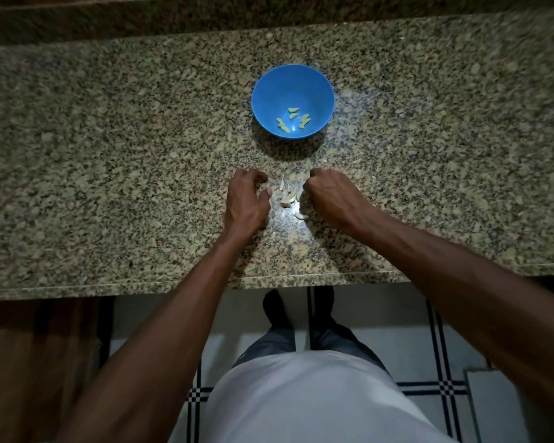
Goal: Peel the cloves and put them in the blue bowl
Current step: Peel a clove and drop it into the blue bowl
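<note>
counter (109, 155): big speckled granite top, everything sits on it. tiled floor + the person's legs show below the near edge.

blue bowl (293, 101): far side of the counter, well apart from the hands, straight ahead of them. upright, open.

peeled cloves (293, 121): a handful already in the bowl's bottom, pale yellowish, so the job looks partway thru imo.

left hand (247, 199): resting on the counter just left of the pile, fingers curled under w/ the thumb near the fingertips. might be pinching a clove or a bit of skin but can't tell, the fingers hide it.

right hand (328, 199): just right of the pile, fingers curled into a loose fist, knuckles up. can't tell if anything's inside either.

unpeeled cloves (288, 196): small heap of whitish cloves and papery bits btwn the two hands, one more lying a bit nearer the person. too small to sort skins from cloves.

step: looks like grabbing or starting on the next clove.

next: prob needs a firm pinch on one clove, strip the skin, then reach fwd to drop it in the bowl.
</note>
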